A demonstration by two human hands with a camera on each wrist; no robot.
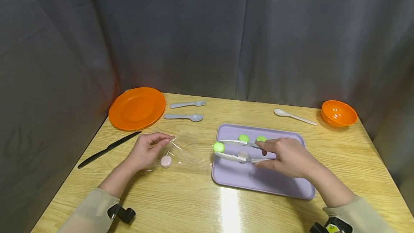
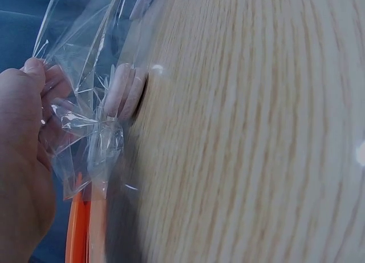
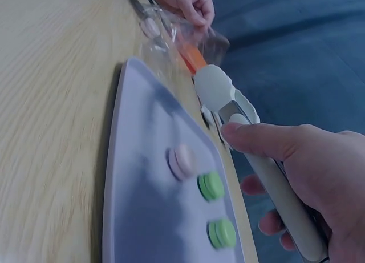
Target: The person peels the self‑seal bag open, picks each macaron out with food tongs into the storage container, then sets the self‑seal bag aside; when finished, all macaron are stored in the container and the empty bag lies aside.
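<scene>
My left hand (image 1: 147, 152) pinches the rim of a clear plastic bag (image 2: 85, 117) on the table. Inside the bag lies a pink macaron (image 1: 166, 161). A pair of white-tipped tongs (image 1: 230, 158) is gripped in my right hand (image 1: 288, 157), over a lilac tray (image 1: 265, 182). Between the tong tips sits a green macaron (image 1: 218, 147), close to the tray's left edge and the bag's right end. On the tray, the right wrist view shows one pink macaron (image 3: 183, 162) and two green macarons (image 3: 211, 186).
An orange plate (image 1: 137, 109) stands at the back left, with a black knife (image 1: 110, 148) in front of it. A grey fork (image 1: 187, 104) and spoon (image 1: 182, 117) lie beside the plate. At the back right are a white spoon (image 1: 294, 116) and an orange bowl (image 1: 338, 114).
</scene>
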